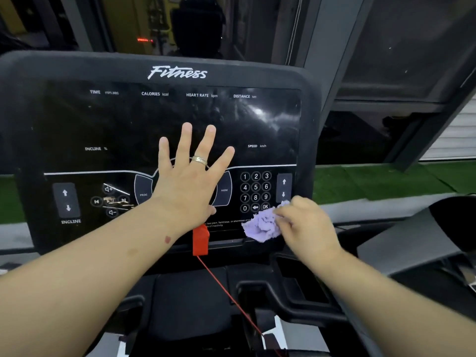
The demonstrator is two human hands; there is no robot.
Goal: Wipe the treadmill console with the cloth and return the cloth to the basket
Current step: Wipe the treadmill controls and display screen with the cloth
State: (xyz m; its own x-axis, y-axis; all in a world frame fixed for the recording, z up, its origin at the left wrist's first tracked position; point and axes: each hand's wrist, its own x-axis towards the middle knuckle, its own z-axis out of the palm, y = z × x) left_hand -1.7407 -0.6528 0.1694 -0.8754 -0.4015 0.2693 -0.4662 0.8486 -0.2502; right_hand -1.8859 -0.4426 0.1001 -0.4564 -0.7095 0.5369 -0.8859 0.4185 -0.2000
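From the head view I see my left hand [189, 173] pressed flat with fingers spread on the glossy black treadmill console [108, 124], I judge to brace it, while my right hand [305, 222] pinches the crumpled lilac cloth [262, 226] against its lower right edge below the keypad (basket not visible).

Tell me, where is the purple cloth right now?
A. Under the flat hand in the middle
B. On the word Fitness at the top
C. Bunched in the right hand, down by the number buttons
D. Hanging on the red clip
C: the right hand holds the crumpled purple cloth against the console just below the number buttons, while the left hand lies flat mid-panel.
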